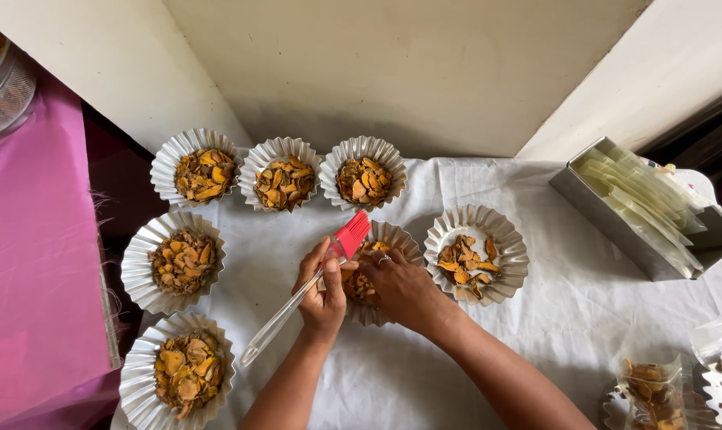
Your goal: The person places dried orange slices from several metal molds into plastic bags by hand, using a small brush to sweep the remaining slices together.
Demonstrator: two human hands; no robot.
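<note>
Holding a red brush (341, 247) in the left hand (322, 295) with fingers wrapped round its clear handle, the right hand (401, 291) curls over the middle cup (397, 239), five cups looking full, the right one (476, 253) sparse.

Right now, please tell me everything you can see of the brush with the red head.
The brush has a red, bristled head, apparently silicone, and a long clear handle, apparently plastic. It lies tilted, head up and right, over the fluted tin of dried orange slices. The left hand grips its handle near the head; the right hand is beside it.
</note>
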